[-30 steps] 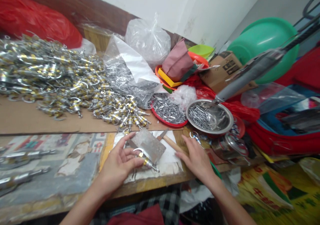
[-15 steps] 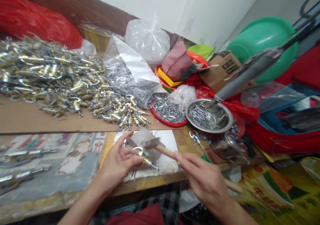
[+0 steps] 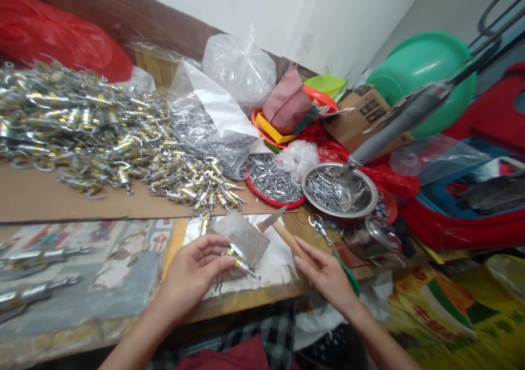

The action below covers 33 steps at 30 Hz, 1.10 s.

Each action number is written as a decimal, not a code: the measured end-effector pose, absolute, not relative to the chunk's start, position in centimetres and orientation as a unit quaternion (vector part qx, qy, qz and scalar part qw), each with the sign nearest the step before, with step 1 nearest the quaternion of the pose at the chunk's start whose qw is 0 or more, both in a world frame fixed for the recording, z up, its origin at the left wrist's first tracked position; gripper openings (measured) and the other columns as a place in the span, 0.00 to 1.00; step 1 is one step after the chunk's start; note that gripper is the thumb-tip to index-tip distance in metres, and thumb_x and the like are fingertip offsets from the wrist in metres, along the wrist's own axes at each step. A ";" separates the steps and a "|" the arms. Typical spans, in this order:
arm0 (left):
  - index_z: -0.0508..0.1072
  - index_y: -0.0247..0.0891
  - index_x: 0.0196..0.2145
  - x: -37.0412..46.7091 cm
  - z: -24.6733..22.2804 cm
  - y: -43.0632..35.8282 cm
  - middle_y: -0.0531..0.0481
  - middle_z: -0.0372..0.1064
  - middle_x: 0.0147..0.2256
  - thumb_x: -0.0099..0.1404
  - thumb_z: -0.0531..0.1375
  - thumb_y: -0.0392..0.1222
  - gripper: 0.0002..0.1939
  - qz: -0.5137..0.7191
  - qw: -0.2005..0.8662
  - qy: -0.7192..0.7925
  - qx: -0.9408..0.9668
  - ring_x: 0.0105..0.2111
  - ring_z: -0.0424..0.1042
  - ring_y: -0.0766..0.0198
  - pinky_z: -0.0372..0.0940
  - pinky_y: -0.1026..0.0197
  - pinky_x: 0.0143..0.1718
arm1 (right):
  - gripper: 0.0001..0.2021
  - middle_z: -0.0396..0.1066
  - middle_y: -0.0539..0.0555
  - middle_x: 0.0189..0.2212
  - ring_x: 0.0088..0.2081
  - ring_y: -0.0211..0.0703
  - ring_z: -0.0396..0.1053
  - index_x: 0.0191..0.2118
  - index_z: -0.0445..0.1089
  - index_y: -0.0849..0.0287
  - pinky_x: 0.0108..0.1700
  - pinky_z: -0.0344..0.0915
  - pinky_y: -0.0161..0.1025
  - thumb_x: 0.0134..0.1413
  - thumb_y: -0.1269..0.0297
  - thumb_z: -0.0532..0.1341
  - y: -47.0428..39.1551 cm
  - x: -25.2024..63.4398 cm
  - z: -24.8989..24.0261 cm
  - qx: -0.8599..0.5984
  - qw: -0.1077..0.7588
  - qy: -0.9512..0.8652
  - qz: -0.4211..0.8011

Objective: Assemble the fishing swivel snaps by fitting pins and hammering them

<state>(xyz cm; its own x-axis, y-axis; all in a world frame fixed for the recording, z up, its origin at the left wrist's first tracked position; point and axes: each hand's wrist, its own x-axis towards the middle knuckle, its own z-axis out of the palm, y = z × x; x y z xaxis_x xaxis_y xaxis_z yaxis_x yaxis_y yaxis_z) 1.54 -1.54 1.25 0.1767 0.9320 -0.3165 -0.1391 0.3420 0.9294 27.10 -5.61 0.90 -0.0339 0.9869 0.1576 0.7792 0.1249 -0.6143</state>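
Between the thumb and fingers of my left hand (image 3: pixel 200 263) is a small silver-and-yellow metal fitting (image 3: pixel 245 267), its thin end pointing down and right. It lies at the near edge of a flat grey metal block (image 3: pixel 246 236), which rests on white paper (image 3: pixel 281 255). My right hand (image 3: pixel 324 271) is closed around the wooden handle of a hammer (image 3: pixel 289 238). The hammer's narrow metal head is raised beside the block's right corner, apart from the fitting. My left fingers cover part of the fitting.
A large heap of similar fittings (image 3: pixel 82 113) fills the back left on cardboard (image 3: pixel 33 197). Behind the block are a red tray of small metal parts (image 3: pixel 274 181) and a steel ladle holding pins (image 3: pixel 328 189). One loose fitting (image 3: pixel 321 229) lies right of the paper.
The hammer has moved up and right, off the block, and its head has turned. My left hand and the fitting have stayed nearly in place.
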 end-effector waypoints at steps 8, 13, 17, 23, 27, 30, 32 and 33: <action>0.77 0.40 0.20 1.1 1.1 -1.4 0.47 0.70 0.32 0.46 0.65 0.42 0.04 0.435 0.456 0.514 0.582 0.37 0.70 0.56 0.64 0.59 0.37 | 0.14 0.71 0.56 0.40 0.43 0.41 0.68 0.43 0.70 0.58 0.45 0.63 0.37 0.58 0.68 0.50 3.5 26.3 1.4 -0.673 0.152 -0.723 0.032; 0.77 0.41 0.21 0.9 1.1 -1.3 0.48 0.67 0.30 0.48 0.63 0.39 0.02 0.442 0.404 0.487 0.636 0.31 0.69 0.60 0.63 0.62 0.32 | 0.10 0.70 0.61 0.38 0.43 0.48 0.67 0.39 0.71 0.62 0.45 0.62 0.42 0.55 0.73 0.54 10.5 25.3 1.7 -0.718 0.057 -0.694 -0.015; 0.78 0.44 0.23 0.7 1.1 -1.3 0.50 0.69 0.27 0.49 0.63 0.38 0.03 0.440 0.406 0.473 0.646 0.31 0.69 0.60 0.62 0.63 0.32 | 0.12 0.65 0.56 0.44 0.42 0.43 0.66 0.45 0.64 0.61 0.42 0.65 0.45 0.56 0.63 0.55 12.4 25.2 1.5 -0.710 -0.019 -0.704 -0.020; 0.79 0.44 0.27 0.6 0.9 -1.4 0.50 0.70 0.28 0.52 0.62 0.39 0.05 0.420 0.409 0.464 0.664 0.30 0.69 0.61 0.62 0.64 0.32 | 0.13 0.65 0.57 0.44 0.44 0.44 0.65 0.45 0.64 0.62 0.44 0.63 0.46 0.55 0.63 0.56 11.9 26.2 1.5 -0.693 -0.057 -0.718 -0.031; 0.78 0.43 0.27 0.8 1.0 -1.3 0.50 0.70 0.27 0.52 0.61 0.39 0.05 0.416 0.407 0.458 0.672 0.29 0.69 0.61 0.62 0.64 0.31 | 0.13 0.65 0.57 0.43 0.44 0.45 0.65 0.46 0.63 0.61 0.44 0.63 0.45 0.55 0.64 0.57 11.9 26.2 1.9 -0.680 -0.061 -0.730 -0.028; 0.78 0.42 0.27 0.9 1.0 -1.4 0.49 0.69 0.27 0.53 0.61 0.39 0.05 0.414 0.410 0.458 0.671 0.29 0.69 0.61 0.62 0.64 0.31 | 0.14 0.64 0.55 0.45 0.43 0.43 0.65 0.47 0.62 0.61 0.42 0.65 0.46 0.56 0.62 0.55 12.2 26.1 2.0 -0.674 -0.059 -0.736 -0.022; 0.78 0.42 0.27 0.8 1.0 -1.6 0.49 0.70 0.27 0.53 0.60 0.38 0.05 0.414 0.415 0.456 0.670 0.30 0.69 0.61 0.62 0.64 0.31 | 0.14 0.63 0.56 0.45 0.42 0.43 0.65 0.48 0.62 0.61 0.42 0.65 0.46 0.56 0.62 0.55 12.4 26.3 1.9 -0.674 -0.053 -0.737 -0.017; 0.78 0.42 0.27 0.8 0.9 -1.6 0.49 0.70 0.27 0.53 0.60 0.38 0.05 0.415 0.416 0.454 0.670 0.30 0.69 0.61 0.62 0.64 0.31 | 0.14 0.63 0.56 0.45 0.42 0.43 0.65 0.47 0.62 0.61 0.42 0.65 0.45 0.56 0.62 0.55 12.4 26.4 1.8 -0.674 -0.050 -0.737 -0.014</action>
<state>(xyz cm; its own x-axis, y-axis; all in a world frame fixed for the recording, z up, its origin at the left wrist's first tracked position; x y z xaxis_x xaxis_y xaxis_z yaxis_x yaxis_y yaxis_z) 0.79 -1.61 0.91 0.2431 0.9534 0.1789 0.2619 -0.2421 0.9343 26.44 12.42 1.81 -0.0870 0.9948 -0.0539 0.9919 0.0915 0.0884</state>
